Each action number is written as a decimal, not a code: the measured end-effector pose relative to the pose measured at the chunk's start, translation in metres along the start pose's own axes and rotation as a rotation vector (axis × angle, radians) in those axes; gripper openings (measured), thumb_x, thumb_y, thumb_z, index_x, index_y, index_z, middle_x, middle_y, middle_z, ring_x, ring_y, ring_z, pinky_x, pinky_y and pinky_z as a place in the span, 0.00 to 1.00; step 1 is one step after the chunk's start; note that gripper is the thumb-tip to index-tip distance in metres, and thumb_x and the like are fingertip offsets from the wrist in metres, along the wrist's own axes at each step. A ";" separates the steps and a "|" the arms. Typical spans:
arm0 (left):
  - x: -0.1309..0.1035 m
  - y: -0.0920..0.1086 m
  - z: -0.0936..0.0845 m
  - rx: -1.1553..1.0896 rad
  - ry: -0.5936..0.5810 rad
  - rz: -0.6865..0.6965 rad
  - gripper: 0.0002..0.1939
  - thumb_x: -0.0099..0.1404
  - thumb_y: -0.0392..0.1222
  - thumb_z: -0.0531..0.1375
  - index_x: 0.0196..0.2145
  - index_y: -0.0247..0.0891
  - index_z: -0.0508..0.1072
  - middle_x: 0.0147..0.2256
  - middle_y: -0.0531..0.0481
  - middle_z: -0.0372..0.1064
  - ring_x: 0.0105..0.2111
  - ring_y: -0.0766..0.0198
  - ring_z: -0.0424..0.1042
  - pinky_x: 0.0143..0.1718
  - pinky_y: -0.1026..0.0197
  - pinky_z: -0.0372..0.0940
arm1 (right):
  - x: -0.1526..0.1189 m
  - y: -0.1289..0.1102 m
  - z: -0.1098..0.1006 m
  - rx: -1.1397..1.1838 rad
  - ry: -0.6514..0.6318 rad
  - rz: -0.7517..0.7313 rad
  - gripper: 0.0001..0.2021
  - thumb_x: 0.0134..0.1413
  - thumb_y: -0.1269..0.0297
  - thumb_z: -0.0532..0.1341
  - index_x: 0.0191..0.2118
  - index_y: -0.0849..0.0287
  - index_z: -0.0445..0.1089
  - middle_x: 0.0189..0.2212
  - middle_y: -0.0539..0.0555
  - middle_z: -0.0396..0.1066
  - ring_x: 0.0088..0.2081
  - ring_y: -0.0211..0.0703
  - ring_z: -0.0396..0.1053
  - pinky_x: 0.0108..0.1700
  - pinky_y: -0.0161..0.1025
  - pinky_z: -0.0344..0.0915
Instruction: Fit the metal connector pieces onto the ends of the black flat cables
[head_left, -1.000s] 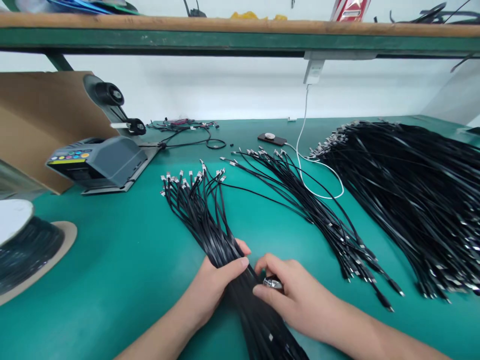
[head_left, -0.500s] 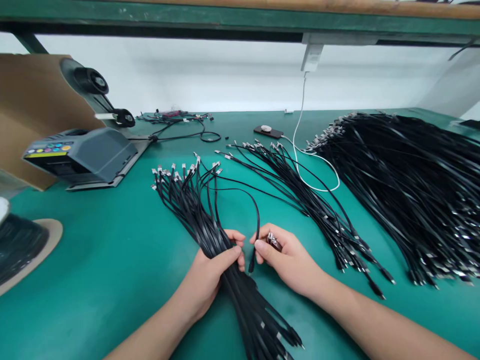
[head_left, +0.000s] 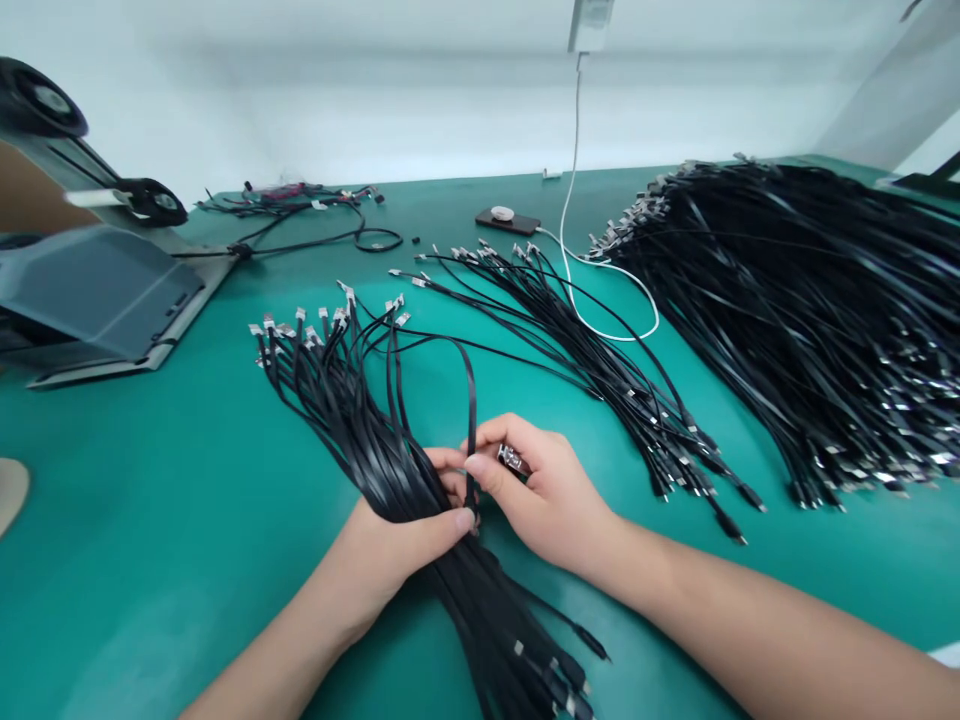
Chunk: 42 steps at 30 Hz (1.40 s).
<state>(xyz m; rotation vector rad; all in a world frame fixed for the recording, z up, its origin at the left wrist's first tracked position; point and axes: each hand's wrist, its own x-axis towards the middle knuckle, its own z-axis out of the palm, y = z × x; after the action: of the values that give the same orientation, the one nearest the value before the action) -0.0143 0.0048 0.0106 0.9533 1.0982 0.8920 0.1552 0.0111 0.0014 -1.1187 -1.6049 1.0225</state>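
My left hand (head_left: 397,540) is wrapped round a thick bundle of black cables (head_left: 375,450), whose silver plugs fan out on the far side. Between the thumb and forefinger of my right hand (head_left: 544,490) is a single black cable (head_left: 471,400); it arches up from the bundle, and its lower end meets my left thumb. A small metallic object (head_left: 513,459) sits in the curled fingers of my right hand; what it is cannot be made out. More connector ends of the bundle hang toward the near edge of the view.
A looser cable group (head_left: 592,350) lies right of my hands, with a large cable pile (head_left: 810,300) beyond it. A white cord (head_left: 576,180) runs to a dark device (head_left: 508,220). A grey machine (head_left: 97,290) stands at the left; tangled wires (head_left: 300,205) lie behind.
The view has shifted down and to the right. My right hand has brought the single cable's end against the bundle, where my left thumb now touches it.
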 end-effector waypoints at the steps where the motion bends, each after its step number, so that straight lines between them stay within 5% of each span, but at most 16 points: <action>1: 0.000 -0.001 -0.001 0.004 -0.005 -0.006 0.20 0.49 0.40 0.74 0.41 0.38 0.78 0.29 0.53 0.72 0.29 0.62 0.72 0.33 0.61 0.67 | -0.001 0.000 -0.002 -0.013 -0.020 -0.002 0.06 0.64 0.62 0.59 0.44 0.56 0.67 0.30 0.46 0.69 0.27 0.34 0.63 0.29 0.32 0.60; 8: 0.001 -0.003 -0.006 -0.001 -0.038 -0.010 0.17 0.51 0.39 0.73 0.39 0.38 0.76 0.31 0.51 0.75 0.30 0.65 0.71 0.31 0.64 0.65 | -0.011 0.006 -0.021 -0.206 -0.136 -0.206 0.05 0.65 0.71 0.51 0.44 0.57 0.61 0.36 0.50 0.64 0.36 0.38 0.63 0.38 0.37 0.62; 15: 0.002 -0.005 -0.008 -0.045 -0.066 0.000 0.14 0.53 0.38 0.72 0.37 0.39 0.76 0.31 0.53 0.74 0.30 0.66 0.71 0.32 0.66 0.65 | -0.015 0.012 -0.026 -0.260 -0.122 -0.340 0.12 0.59 0.76 0.59 0.47 0.57 0.62 0.38 0.50 0.64 0.36 0.37 0.62 0.36 0.35 0.63; 22: 0.001 -0.004 -0.011 -0.063 -0.100 -0.029 0.12 0.55 0.40 0.72 0.36 0.40 0.76 0.29 0.55 0.72 0.30 0.67 0.72 0.34 0.65 0.66 | -0.015 0.009 -0.026 -0.221 -0.103 -0.357 0.12 0.59 0.76 0.60 0.46 0.57 0.65 0.38 0.52 0.65 0.37 0.39 0.64 0.37 0.37 0.66; 29: 0.004 -0.007 -0.013 -0.156 -0.189 -0.043 0.11 0.57 0.39 0.72 0.35 0.39 0.75 0.30 0.54 0.73 0.31 0.65 0.74 0.35 0.64 0.67 | -0.020 0.008 -0.024 0.032 -0.204 -0.287 0.11 0.63 0.75 0.58 0.48 0.53 0.65 0.55 0.58 0.63 0.49 0.45 0.70 0.51 0.46 0.72; 32: 0.003 -0.007 -0.012 -0.144 -0.182 -0.042 0.14 0.55 0.40 0.73 0.35 0.39 0.74 0.30 0.53 0.73 0.31 0.63 0.73 0.35 0.62 0.66 | -0.019 0.009 -0.023 -0.035 -0.174 -0.328 0.12 0.62 0.75 0.59 0.48 0.54 0.66 0.53 0.58 0.65 0.53 0.47 0.67 0.54 0.47 0.70; 37: 0.002 -0.006 -0.011 -0.087 -0.127 -0.006 0.19 0.49 0.40 0.76 0.33 0.39 0.71 0.30 0.56 0.67 0.31 0.67 0.66 0.33 0.64 0.60 | -0.017 0.008 -0.020 -0.236 -0.021 -0.433 0.13 0.60 0.78 0.58 0.49 0.56 0.67 0.42 0.54 0.65 0.44 0.42 0.67 0.45 0.39 0.69; 42: 0.004 -0.007 -0.013 -0.110 -0.154 -0.023 0.19 0.49 0.39 0.76 0.32 0.39 0.70 0.28 0.58 0.63 0.29 0.68 0.62 0.31 0.65 0.57 | -0.019 0.010 -0.018 -0.336 -0.048 -0.494 0.16 0.59 0.79 0.59 0.51 0.58 0.67 0.41 0.55 0.67 0.43 0.43 0.68 0.42 0.40 0.69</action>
<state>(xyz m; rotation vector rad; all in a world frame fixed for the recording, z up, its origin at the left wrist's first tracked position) -0.0254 0.0080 0.0007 0.9006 0.9184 0.8371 0.1786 -0.0026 -0.0078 -0.8417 -2.0101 0.4690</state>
